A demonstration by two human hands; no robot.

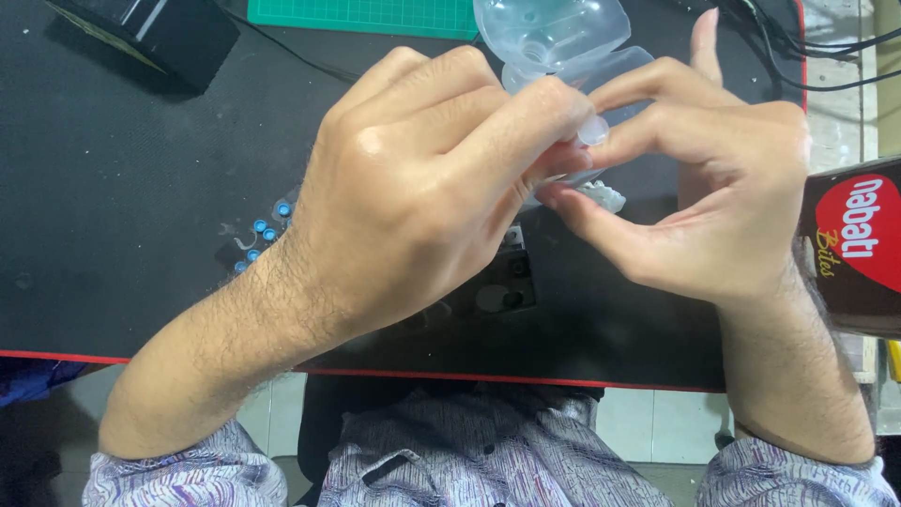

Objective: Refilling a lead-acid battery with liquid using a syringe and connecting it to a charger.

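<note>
Right between the two hands sits a small translucent plastic piece [593, 130], pinched from both sides: the left hand [413, 188] curls over it from the left, the right hand [713, 178] meets it fingertip to fingertip, little finger raised. Both hover above the black mat [113, 207], a clear plastic shell [554, 33] just beyond.

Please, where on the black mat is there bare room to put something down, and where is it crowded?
The black mat is bare on its left side, between the black box and the red front edge. A smaller bare strip lies under the right hand. It is crowded around the blue caps and under the left hand, near the clear plastic piece.
</note>
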